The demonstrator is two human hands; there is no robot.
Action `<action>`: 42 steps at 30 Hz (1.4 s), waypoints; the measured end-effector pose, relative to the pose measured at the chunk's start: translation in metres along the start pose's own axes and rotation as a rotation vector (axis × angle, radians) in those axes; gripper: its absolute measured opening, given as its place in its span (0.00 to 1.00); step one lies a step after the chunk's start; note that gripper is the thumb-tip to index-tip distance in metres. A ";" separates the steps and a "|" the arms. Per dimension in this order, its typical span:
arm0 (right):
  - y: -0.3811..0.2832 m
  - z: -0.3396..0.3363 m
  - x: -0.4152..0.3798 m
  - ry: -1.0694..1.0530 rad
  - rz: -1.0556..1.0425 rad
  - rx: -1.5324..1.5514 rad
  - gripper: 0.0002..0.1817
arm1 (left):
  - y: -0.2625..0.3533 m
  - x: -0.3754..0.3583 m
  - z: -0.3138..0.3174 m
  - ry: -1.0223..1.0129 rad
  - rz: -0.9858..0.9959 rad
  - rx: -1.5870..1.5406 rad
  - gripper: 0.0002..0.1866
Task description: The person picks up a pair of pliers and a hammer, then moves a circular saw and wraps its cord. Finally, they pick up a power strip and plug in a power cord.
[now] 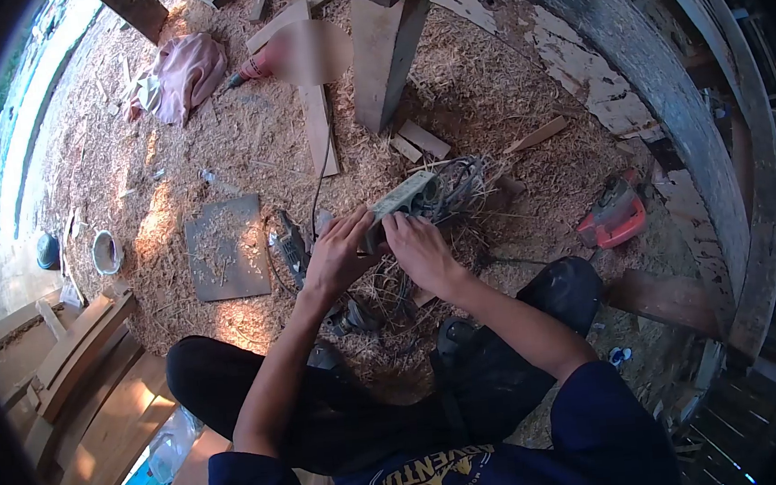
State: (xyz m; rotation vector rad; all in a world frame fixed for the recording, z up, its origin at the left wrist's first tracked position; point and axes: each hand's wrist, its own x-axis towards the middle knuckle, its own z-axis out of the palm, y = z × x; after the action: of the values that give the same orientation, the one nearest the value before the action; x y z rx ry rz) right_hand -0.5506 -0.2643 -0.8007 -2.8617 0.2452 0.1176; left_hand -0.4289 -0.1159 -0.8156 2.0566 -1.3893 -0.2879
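Observation:
Both my hands meet near the centre, in front of my bent knees. My left hand [343,251] has its fingers bent against the near end of a pale power strip [404,194]. Fingers of my right hand [418,247] are curled at the same strip's lower side, beside a bundle of grey cable [461,187]. What lies between the fingertips is too small to make out. Left of my left hand, a dark power tool [291,247] rests on the shavings. Another dark tool [353,318] lies below my wrists, partly hidden.
Wood shavings cover the ground. A dark square plate [224,248] and a tape roll [107,253] lie left. A red tool [613,213] sits right. Ahead are a wooden post [387,60], a red drill [256,66], and a pink cloth [188,71]. Curved planks [77,349] stand lower left.

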 end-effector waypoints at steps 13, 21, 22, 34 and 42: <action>0.012 0.007 -0.001 0.091 -0.031 0.248 0.10 | -0.002 -0.001 -0.002 -0.053 -0.049 -0.035 0.37; 0.022 0.015 -0.008 0.173 -0.015 0.394 0.12 | 0.005 0.004 0.004 -0.058 -0.125 -0.081 0.36; 0.024 0.016 -0.010 0.176 -0.008 0.401 0.12 | 0.008 0.005 0.004 -0.063 -0.134 -0.077 0.36; 0.033 0.028 -0.019 0.259 0.081 0.481 0.12 | 0.020 0.015 0.013 -0.019 -0.151 -0.076 0.36; 0.031 0.028 -0.021 0.262 0.127 0.491 0.12 | 0.023 0.017 0.006 -0.061 -0.178 -0.152 0.38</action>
State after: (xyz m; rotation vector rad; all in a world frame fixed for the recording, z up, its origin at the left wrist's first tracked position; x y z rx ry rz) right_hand -0.5780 -0.2827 -0.8336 -2.3654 0.4400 -0.2600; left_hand -0.4418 -0.1393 -0.8038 2.0618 -1.1821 -0.5199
